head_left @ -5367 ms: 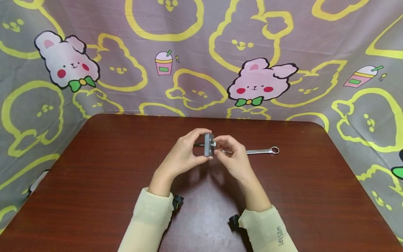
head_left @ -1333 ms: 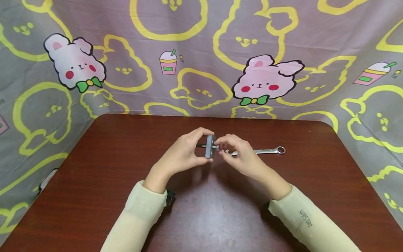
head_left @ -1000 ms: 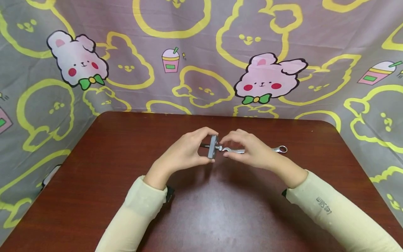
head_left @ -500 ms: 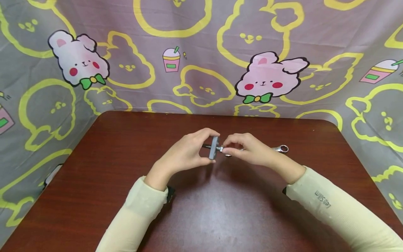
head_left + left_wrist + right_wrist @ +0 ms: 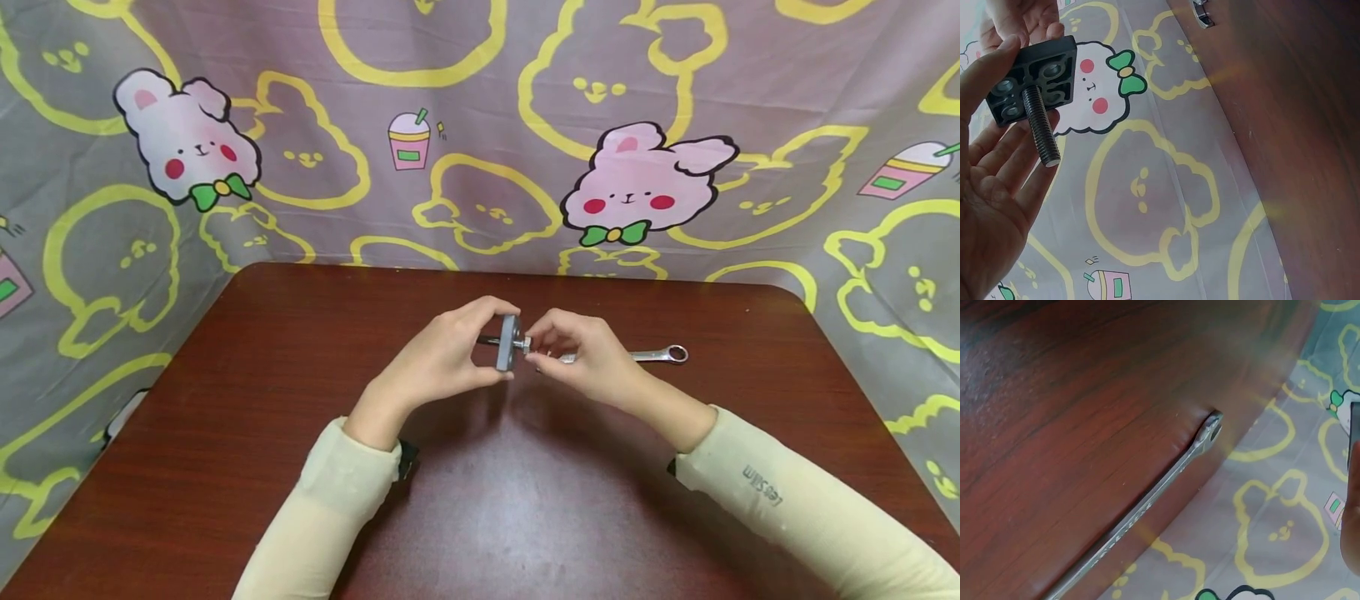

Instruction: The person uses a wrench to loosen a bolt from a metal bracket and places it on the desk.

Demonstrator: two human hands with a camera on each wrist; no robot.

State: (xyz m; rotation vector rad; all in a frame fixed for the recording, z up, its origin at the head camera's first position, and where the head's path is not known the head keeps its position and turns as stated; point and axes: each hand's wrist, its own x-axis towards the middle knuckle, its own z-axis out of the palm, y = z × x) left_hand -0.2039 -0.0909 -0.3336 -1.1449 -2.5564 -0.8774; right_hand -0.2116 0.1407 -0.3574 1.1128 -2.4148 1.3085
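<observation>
My left hand [image 5: 442, 354] holds a grey square plate [image 5: 506, 343] between thumb and fingers at its lower and upper edges. Through the plate runs a threaded bolt [image 5: 1041, 128]; its shank sticks out toward the left palm, and recesses show on that face of the plate. On the other side, the silver hex head [image 5: 527, 344] stands a little off the plate. Thumb and fingertips of my right hand [image 5: 588, 354] pinch this head. Behind the right hand a silver combination wrench [image 5: 660, 356] lies on the table, its near end mostly hidden.
The dark red-brown table [image 5: 480, 500] lies under both hands. Beyond its rear edge hangs a patterned cloth [image 5: 465, 100], which also covers the sides. In the right wrist view the wrench shank [image 5: 1129, 519] runs diagonally across the table.
Compared with the earliest frame, the hex head stands farther from the plate. The right hand has opened off it, then pinched it again. The wrench stays put.
</observation>
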